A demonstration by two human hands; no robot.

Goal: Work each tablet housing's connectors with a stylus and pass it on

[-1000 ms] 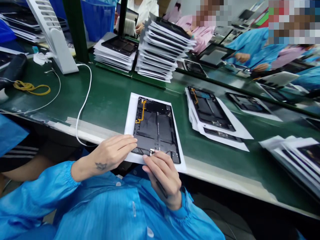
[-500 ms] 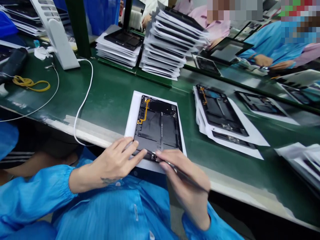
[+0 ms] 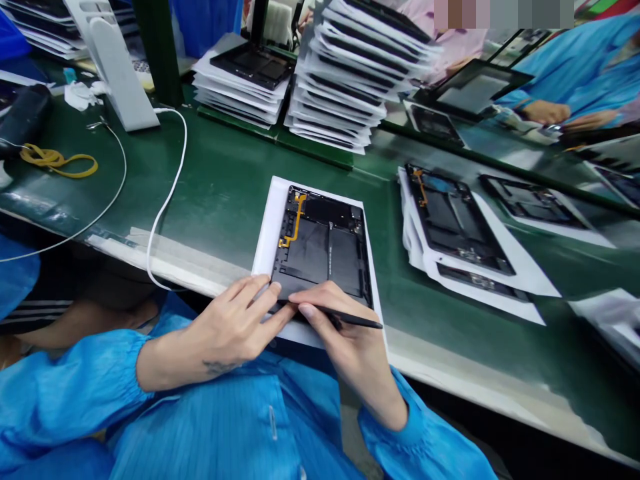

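"Across the green workbench (image 3: 225, 180), what sits around the grip?"

"Beyond the hands stand tall stacks of dark tablet panels (image 3: 340, 87) on white sheets. Right of the grip lies a looser pile (image 3: 455, 220), and left of it a white cable (image 3: 170, 193) curves along the bench. Keeping those back probably leaves a free patch directly in front of the body."

"And right at the hands?"

"A dark tablet panel (image 3: 320, 247) with an orange flex cable (image 3: 299, 220) lies flat on its own white sheet (image 3: 265, 247), just ahead of both hands, its near edge under the fingers. That sheet likely shields the panel from the bench."

"How do the hands stand?"

"The left hand (image 3: 235, 327) is open with its fingers spread, gripping nothing, and its fingertips (image 3: 275, 287) press near the panel's near left corner, likely to steady it. The right hand (image 3: 340, 327) is closed in a pen hold on a thin black pick (image 3: 355, 321), whose tip sits at the panel's near edge, between the hands."

"What differs from the previous shot?"

"The blur has gone, the pick's shaft shows clearly past the fingers, and the right hand has drawn in closer to the left."
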